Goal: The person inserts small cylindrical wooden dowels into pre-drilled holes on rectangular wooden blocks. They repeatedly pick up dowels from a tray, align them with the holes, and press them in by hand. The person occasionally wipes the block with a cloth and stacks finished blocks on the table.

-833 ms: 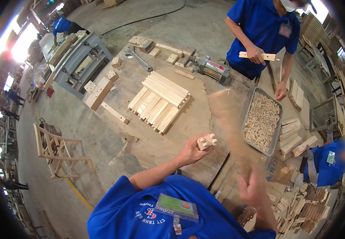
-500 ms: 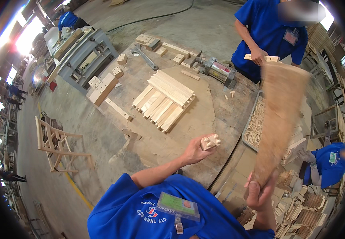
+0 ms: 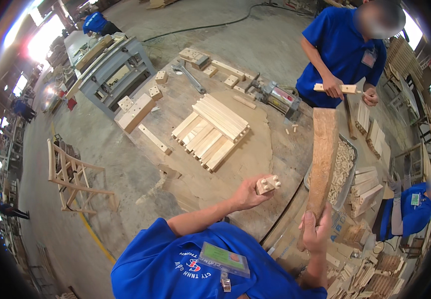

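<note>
Well to the left of the slat stack (image 3: 210, 132), a wooden chair frame (image 3: 78, 179) stands on the floor (image 3: 140, 169). Beyond the stack's far left side is a grey worktable (image 3: 113, 77); nearer to it, on the bench (image 3: 295, 149), lie a long drilled block (image 3: 136, 114) and, just beside the stack, a narrow wooden strip (image 3: 154, 139). A wrench (image 3: 190, 78) rests behind the stack. The stack itself is pale slats, with some laid crosswise over the others.

In front of the stack and slightly to its right, the left hand (image 3: 247, 194) grips a short pegged piece (image 3: 267, 185), round pegs jutting from its end. A metal cylinder (image 3: 280, 99) sits to the stack's far right.

Farther right of the stack and nearer the body, the right hand (image 3: 316, 230) is closed around the narrow end of a rough wooden bat (image 3: 323, 159), whose broad end points away. The bat partly hides a peg-filled tray (image 3: 349, 184), right of the stack. Beyond that side, a co-worker (image 3: 342, 47) holds a drilled bar (image 3: 349, 88).
</note>
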The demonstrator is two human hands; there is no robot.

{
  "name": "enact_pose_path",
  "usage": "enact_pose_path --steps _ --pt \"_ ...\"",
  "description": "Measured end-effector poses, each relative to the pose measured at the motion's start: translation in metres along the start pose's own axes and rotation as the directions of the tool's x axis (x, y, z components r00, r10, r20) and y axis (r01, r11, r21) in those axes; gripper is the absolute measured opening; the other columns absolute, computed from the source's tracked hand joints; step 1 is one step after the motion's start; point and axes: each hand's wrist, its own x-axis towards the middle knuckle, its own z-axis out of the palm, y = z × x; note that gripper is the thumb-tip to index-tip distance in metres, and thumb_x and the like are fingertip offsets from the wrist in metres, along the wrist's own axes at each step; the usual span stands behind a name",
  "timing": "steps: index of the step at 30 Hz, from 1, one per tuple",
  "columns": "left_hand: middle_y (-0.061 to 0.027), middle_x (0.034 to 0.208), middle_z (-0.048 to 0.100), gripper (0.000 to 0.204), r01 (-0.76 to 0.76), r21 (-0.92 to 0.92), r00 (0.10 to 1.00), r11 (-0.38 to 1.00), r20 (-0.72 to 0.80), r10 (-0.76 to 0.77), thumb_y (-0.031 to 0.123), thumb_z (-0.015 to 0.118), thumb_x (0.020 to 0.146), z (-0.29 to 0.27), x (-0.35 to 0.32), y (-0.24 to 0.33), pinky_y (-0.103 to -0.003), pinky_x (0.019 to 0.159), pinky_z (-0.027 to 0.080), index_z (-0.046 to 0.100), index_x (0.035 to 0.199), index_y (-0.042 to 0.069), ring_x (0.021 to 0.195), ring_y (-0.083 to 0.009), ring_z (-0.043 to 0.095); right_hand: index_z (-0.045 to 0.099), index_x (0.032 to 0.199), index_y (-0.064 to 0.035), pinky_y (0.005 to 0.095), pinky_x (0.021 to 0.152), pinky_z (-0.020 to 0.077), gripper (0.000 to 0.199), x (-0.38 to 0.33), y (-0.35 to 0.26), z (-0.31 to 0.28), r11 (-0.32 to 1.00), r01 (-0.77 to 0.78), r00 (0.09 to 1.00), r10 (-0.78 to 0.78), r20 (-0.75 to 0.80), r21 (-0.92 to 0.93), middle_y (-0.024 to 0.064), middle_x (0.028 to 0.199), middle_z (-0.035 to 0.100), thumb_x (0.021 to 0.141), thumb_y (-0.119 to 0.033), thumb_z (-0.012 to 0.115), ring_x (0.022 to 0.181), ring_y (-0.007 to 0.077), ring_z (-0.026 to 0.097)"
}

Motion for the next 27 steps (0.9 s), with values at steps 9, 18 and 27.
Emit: enact_pose_path --steps 9,18,27 --pt "-0.0062 0.128 0.074 0.056 0.199 0.038 0.966 0.979 -0.179 -0.189 0.033 0.080 0.096 -0.009 0.009 -0.010 -0.036 0.098 0.057 0.063 0.141 0.004 0.110 -0.0159 0.070 0.047 0.147 0.0058 0.0572 0.098 0.0494 0.066 0.013 0.167 0.051 0.777 -0.168 0.983 0.087 -0.161 -0.606 0.0328 0.124 0.065 0.094 -0.022 0.074 0.117 0.0543 0.062" --pt "-0.0136 0.110 0.075 0.031 0.375 -0.900 0.751 0.223 0.154 -0.643 0.028 0.076 0.100 -0.023 0.015 -0.013 -0.047 0.090 0.066 0.065 0.117 0.005 0.099 -0.0294 0.076 0.042 0.155 -0.0001 0.0525 0.114 0.0432 0.096 0.022 0.159 0.073 0.765 0.440 0.898 -0.374 0.231 -0.471 0.0239 0.142 0.055 0.079 -0.032 0.091 0.130 0.0458 0.055" --pt "-0.0154 0.112 0.075 0.040 0.512 -0.853 0.719 -0.101 0.490 -0.493 0.042 0.068 0.104 0.021 -0.007 -0.025 -0.048 0.093 0.065 0.067 0.114 0.004 0.101 -0.0297 0.075 0.057 0.133 -0.0023 0.0426 0.099 0.0542 0.063 0.007 0.099 0.093 0.902 0.426 0.900 -0.430 0.067 0.071 0.0155 0.129 0.060 0.078 -0.013 0.086 0.115 0.0275 0.064"
